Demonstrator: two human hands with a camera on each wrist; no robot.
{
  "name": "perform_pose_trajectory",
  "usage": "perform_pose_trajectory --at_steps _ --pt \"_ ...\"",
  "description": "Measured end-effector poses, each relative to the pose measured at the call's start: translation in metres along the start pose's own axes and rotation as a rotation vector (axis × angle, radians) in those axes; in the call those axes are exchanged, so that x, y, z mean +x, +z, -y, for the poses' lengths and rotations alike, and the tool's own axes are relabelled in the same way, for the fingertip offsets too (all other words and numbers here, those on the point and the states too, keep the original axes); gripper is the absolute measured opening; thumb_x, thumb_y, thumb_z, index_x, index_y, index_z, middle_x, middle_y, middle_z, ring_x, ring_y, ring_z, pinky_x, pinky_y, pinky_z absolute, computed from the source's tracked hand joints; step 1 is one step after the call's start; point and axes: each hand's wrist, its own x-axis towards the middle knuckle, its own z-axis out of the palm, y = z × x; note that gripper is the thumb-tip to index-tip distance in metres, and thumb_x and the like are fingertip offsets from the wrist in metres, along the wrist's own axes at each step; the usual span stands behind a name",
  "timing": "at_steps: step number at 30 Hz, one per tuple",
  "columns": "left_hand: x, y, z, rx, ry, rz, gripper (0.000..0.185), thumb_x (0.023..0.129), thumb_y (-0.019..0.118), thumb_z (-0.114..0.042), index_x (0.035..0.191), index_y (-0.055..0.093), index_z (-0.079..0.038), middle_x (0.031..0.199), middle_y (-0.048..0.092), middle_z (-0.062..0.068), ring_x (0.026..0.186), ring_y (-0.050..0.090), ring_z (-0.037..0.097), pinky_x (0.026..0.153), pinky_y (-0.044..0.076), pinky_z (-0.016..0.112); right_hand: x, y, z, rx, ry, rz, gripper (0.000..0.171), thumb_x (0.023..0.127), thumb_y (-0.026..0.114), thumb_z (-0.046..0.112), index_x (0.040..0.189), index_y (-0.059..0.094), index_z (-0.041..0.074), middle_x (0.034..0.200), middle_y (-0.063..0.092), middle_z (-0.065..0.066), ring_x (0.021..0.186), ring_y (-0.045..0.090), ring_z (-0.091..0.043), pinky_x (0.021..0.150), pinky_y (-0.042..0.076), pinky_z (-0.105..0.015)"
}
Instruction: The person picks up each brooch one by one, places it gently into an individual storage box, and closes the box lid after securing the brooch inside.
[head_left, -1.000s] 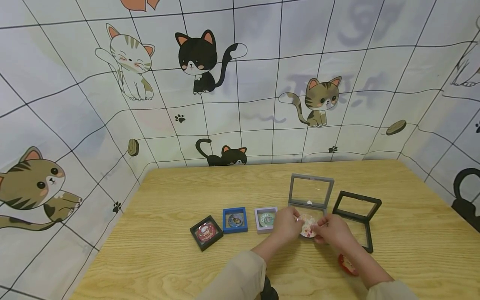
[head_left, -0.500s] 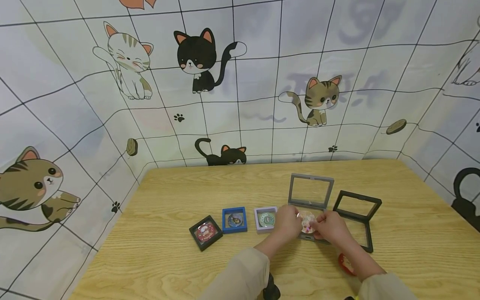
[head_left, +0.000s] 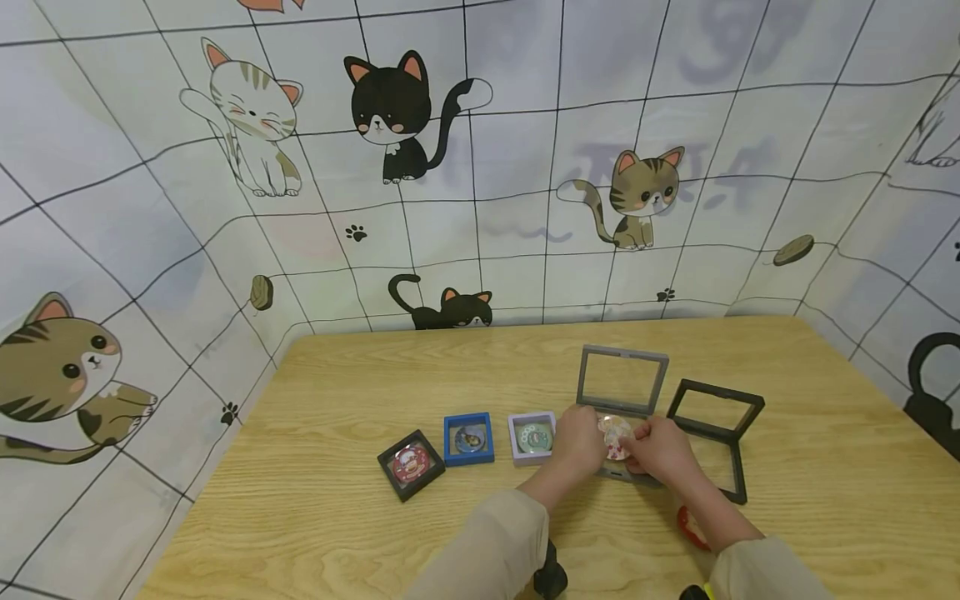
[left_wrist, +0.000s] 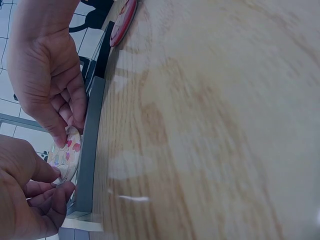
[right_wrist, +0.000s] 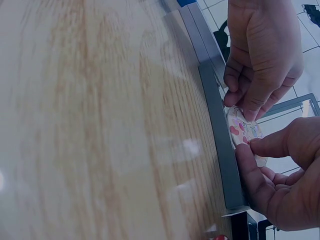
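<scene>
Over the desk [head_left: 322,533], past three framed badges [head_left: 469,439], pinches a pale badge [head_left: 617,437] with fingers of left hand [head_left: 579,443] and right hand [head_left: 663,451] at the gray frame [head_left: 617,409]; apparently has red badge [head_left: 686,527], open black frame [head_left: 705,431] left.

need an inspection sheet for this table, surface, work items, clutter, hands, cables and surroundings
Surface: pale wood-grain table, with glossy reflections in the wrist views
Job's things: round cream disc with pink-red print, held at an opened grey rectangular frame, plastic-looking
Clutter: closed black square frame, blue square frame and lilac square frame; opened black rectangular frame; partly hidden round red disc; unidentified dark object
Hands: left hand and right hand both pinch the cream disc
Cables: nothing seen
Surroundings: white cat-print backdrop
</scene>
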Motion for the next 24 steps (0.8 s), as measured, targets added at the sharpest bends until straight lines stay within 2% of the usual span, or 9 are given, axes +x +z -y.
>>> perform_pose_trajectory --at_steps 3,7,13,17,20,24 --pt "0.0013 0.0007 -0.0009 0.01 -0.024 0.011 0.009 0.069 0.073 -0.009 0.069 0.064 -0.006 0.07 0.055 0.001 0.069 0.057 0.014 0.062 0.047 0.023 0.0002 0.0002 -0.0001 -0.009 -0.004 -0.002 0.016 0.083 0.057 0.003 0.082 0.048 -0.01 0.065 0.061 -0.012 0.056 0.063 -0.022 0.053 0.052 -0.033" --pt "0.0019 0.0009 -0.0016 0.035 -0.024 0.019 0.012 0.068 0.074 -0.01 0.068 0.063 -0.006 0.071 0.056 0.002 0.07 0.058 0.014 0.061 0.047 0.022 0.0005 0.0006 -0.0003 -0.018 -0.004 0.001 0.015 0.083 0.057 0.003 0.08 0.05 -0.009 0.064 0.061 -0.01 0.056 0.063 -0.021 0.053 0.052 -0.032" --pt "0.0017 0.0 -0.0009 0.113 0.022 0.018 0.014 0.066 0.075 -0.015 0.065 0.063 -0.008 0.072 0.058 0.002 0.071 0.059 0.013 0.061 0.047 0.022 0.0018 0.0013 0.0004 -0.055 -0.017 -0.002 0.016 0.083 0.058 0.005 0.073 0.051 -0.005 0.06 0.061 -0.009 0.053 0.063 -0.021 0.051 0.051 -0.032" --pt "0.0022 0.0029 -0.0001 0.153 0.039 0.025 0.018 0.064 0.078 -0.02 0.064 0.063 -0.01 0.073 0.058 0.002 0.072 0.058 0.013 0.061 0.047 0.022 0.0024 0.0011 0.0002 -0.079 -0.025 -0.003 0.017 0.083 0.059 0.006 0.073 0.051 -0.005 0.058 0.061 -0.008 0.052 0.063 -0.02 0.051 0.051 -0.032" --pt "0.0026 0.0052 0.0002 0.18 0.056 0.031 0.017 0.064 0.078 -0.019 0.063 0.063 -0.011 0.071 0.057 0.001 0.071 0.057 0.013 0.061 0.046 0.022 0.0031 0.0011 -0.0007 -0.085 -0.022 -0.003 0.017 0.083 0.06 0.006 0.073 0.051 -0.005 0.059 0.061 -0.007 0.052 0.063 -0.02 0.052 0.051 -0.033" --pt "0.0023 0.0062 0.0002 0.212 0.083 0.036 0.011 0.067 0.074 -0.015 0.065 0.064 -0.01 0.071 0.056 0.0 0.072 0.056 0.012 0.061 0.047 0.022 0.0041 0.0017 -0.0022 -0.106 -0.028 -0.006 0.022 0.083 0.06 0.006 0.066 0.049 -0.002 0.056 0.061 -0.007 0.051 0.063 -0.019 0.053 0.051 -0.034"
